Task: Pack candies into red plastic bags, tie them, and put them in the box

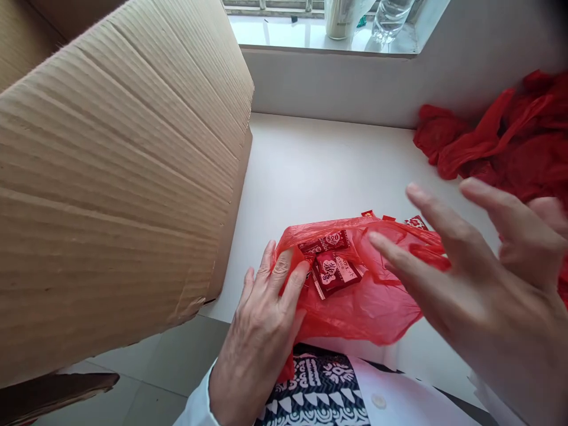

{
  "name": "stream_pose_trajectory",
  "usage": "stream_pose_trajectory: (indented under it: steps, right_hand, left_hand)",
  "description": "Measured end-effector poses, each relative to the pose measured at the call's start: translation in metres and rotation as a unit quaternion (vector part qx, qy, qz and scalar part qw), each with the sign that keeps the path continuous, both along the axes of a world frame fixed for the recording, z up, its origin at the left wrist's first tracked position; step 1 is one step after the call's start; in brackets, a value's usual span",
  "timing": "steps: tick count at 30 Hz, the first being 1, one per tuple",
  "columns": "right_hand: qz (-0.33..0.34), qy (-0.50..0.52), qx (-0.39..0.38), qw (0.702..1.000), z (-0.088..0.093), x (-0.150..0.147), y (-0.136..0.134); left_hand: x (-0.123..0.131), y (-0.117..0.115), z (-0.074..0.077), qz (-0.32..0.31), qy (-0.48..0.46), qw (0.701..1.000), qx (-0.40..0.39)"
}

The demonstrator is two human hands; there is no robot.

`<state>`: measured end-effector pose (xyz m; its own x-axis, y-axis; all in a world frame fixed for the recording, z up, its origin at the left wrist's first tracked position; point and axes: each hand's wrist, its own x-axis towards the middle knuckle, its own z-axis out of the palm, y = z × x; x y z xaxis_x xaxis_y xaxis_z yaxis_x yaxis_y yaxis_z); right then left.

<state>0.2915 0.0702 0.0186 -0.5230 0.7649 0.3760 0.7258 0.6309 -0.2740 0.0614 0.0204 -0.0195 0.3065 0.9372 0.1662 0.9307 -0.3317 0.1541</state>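
Red plastic bag lies at the white table's near edge, its rim pinched by the left hand, the right hand open and, seemingly, just above it; a slack pinch could spill its sachets floorward.

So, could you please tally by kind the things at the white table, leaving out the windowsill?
Cardboard box: 1
Red bag under the left hand: 1
Red packets clearly showing through that bag: 2
Heap of red bags, too crumpled to count singly: 1
Total: 5
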Motion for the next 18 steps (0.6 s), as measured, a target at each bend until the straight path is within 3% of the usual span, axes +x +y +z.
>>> stream_pose_trajectory:
  steps: [3, 5, 9, 12, 15, 18]
  right_hand:
    - [0.083, -0.065, 0.147, 0.984, -0.003, -0.024, -0.017]
    - [0.125, -0.109, 0.123, 0.979, -0.019, -0.036, -0.021]
    - [0.097, -0.231, 0.044, 0.967, -0.069, -0.037, -0.012]
    - [0.101, -0.243, -0.019, 0.965, -0.091, -0.027, 0.002]
    - [0.140, -0.212, -0.098, 0.962, -0.089, -0.023, 0.012]
    - [0.122, -0.199, -0.111, 0.966, -0.075, -0.027, 0.014]
  left_hand:
    - [0.000, -0.001, 0.002, 0.007, 0.069, 0.997, -0.019]
    - [0.001, 0.001, 0.003, -0.006, 0.085, 0.996, -0.022]
    - [0.003, 0.008, 0.000, -0.010, 0.073, 0.997, -0.022]
    - [0.007, 0.014, -0.002, 0.022, 0.039, 0.999, 0.001]
    - [0.012, 0.019, -0.002, 0.041, -0.006, 0.999, -0.007]
    - [0.014, 0.021, -0.003, 0.034, -0.031, 0.999, -0.008]
